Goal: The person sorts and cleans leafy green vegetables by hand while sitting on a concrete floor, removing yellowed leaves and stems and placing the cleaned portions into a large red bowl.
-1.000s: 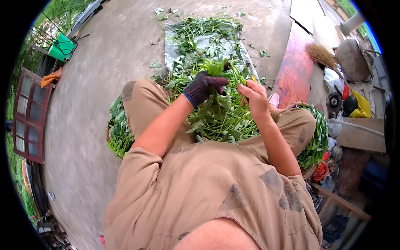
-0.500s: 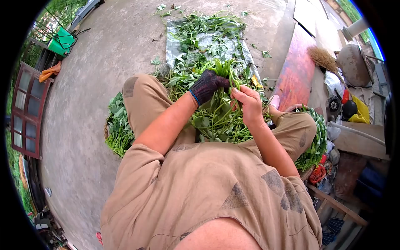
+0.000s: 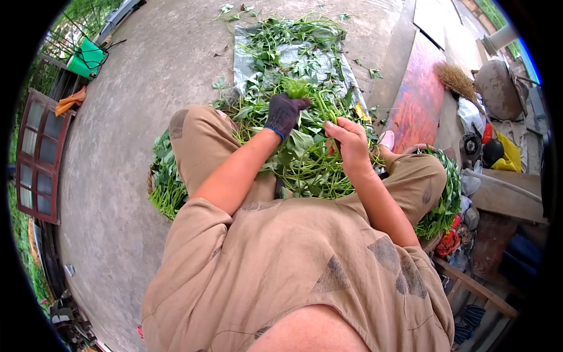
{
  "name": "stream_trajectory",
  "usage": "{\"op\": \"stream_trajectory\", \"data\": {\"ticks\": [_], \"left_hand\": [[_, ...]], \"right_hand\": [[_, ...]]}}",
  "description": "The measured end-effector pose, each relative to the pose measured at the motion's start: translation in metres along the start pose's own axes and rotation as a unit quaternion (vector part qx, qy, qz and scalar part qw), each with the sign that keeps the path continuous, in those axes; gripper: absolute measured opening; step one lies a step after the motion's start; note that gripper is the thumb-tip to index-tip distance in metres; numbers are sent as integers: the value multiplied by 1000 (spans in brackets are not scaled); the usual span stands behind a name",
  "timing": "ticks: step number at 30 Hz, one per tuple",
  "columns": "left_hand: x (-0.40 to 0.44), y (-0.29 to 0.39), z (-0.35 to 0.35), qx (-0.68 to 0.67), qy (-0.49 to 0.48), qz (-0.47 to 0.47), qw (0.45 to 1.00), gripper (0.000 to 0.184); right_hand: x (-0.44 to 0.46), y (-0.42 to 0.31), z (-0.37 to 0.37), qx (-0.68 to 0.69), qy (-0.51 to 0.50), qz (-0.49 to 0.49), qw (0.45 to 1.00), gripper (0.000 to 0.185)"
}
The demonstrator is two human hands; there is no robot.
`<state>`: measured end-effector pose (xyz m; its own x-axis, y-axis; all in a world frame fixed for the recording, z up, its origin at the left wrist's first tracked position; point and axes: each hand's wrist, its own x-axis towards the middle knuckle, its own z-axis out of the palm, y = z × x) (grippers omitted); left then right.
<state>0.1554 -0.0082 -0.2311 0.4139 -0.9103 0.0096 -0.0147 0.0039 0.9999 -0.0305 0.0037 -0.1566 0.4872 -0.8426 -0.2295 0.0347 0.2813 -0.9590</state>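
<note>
While my gloved left hand (image 3: 284, 114) stayed wrapped round a bunch of greens (image 3: 298, 88) over the leafy pile (image 3: 308, 170), there was my bare right hand (image 3: 352, 145), thumb and fingers pinched on stems (image 3: 322, 107) just to its right! Light, bendy, easily bruised, I reckoned: best held mid-stem, clear of leaves.

So the gloved left hand (image 3: 284, 114) has pulled away from the right hand (image 3: 350, 141). Half a second ago they were pretty much touching, now there's a gap. Its green bunch (image 3: 297, 89) shifted left too, and looks blurrier.
</note>
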Motion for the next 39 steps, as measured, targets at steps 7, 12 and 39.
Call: {"op": "stream_trajectory", "data": {"ticks": [7,12,39], "left_hand": [[5,14,-34,-220,-188,-246,925,16],[-35,26,-8,-306,-246,-264,881,19],[-27,31,-6,-127,-235,-100,958,11]], "right_hand": [[14,0,-11,-113,48,-76,990,25],[21,15,-11,-205,3,-33,978,28],[6,24,-29,-366,59,-179,911,15]]}}
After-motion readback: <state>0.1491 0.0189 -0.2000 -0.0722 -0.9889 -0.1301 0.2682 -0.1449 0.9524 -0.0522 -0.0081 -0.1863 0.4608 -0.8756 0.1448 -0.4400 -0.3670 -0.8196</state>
